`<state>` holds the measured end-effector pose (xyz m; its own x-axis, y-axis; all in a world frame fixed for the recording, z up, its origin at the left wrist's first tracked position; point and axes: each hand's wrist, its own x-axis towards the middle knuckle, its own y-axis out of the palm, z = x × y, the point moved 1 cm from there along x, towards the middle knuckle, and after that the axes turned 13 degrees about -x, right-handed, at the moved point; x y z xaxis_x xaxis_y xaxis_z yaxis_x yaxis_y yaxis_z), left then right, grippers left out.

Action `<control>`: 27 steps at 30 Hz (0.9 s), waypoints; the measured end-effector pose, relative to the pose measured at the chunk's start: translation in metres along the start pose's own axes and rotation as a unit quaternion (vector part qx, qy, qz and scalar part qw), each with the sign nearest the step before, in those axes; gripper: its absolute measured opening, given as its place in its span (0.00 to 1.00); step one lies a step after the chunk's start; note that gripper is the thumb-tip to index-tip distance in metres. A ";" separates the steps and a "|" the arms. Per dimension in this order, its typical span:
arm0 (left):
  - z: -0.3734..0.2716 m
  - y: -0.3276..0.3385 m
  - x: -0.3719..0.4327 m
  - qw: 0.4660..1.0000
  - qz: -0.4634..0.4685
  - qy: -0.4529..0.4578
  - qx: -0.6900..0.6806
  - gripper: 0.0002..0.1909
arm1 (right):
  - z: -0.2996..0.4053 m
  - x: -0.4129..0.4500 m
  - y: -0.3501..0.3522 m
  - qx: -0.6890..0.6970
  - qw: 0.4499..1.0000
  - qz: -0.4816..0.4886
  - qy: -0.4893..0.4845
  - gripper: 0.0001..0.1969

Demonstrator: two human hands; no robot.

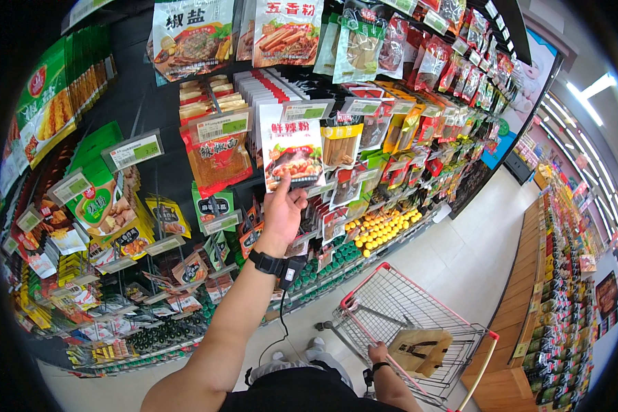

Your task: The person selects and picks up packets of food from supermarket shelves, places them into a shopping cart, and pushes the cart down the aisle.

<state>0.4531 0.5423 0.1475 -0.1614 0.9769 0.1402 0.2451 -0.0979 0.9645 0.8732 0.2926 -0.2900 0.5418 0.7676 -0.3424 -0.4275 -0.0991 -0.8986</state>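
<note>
My left hand (284, 213) is raised to the shelf rack, with its index finger extended against the lower front of a white seasoning powder packet (292, 149). The other fingers are partly curled, and no grip on the packet shows. That packet hangs at the front of a row, its top partly behind a price tag holder (307, 109). To its left hangs a red bag of chilli powder (217, 162); a yellow-topped spice bag (341, 144) hangs to its right. Low at my right side, my right hand (378, 353) grips the rail of a wire shopping cart (376, 304).
A brown paper bag (419, 350) lies in the cart. Green and white packets (100, 201) hang on hooks at left. Yellow-capped containers (383, 226) stand on a low shelf. Across the tiled aisle (474, 247) runs a wood-fronted display (520, 288) full of packaged goods.
</note>
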 end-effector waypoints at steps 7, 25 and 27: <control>0.005 0.010 -0.036 0.984 0.094 0.033 0.145 0.17 | 0.000 0.001 0.009 -0.072 0.997 -0.040 0.008 0.31; 0.044 -0.104 -0.184 0.554 0.348 -0.038 0.755 0.11 | 0.249 -0.114 -0.127 0.483 0.684 0.446 -0.317 0.24; 0.048 -0.101 -0.191 0.558 0.385 -0.012 0.735 0.15 | 0.253 -0.119 -0.124 0.525 0.676 0.453 -0.248 0.24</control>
<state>0.5051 0.3748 0.0126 0.5415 0.7564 0.3669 0.7547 -0.2451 -0.6086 0.6787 0.3743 -0.0679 -0.4845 0.8375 -0.2527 -0.8411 -0.3665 0.3977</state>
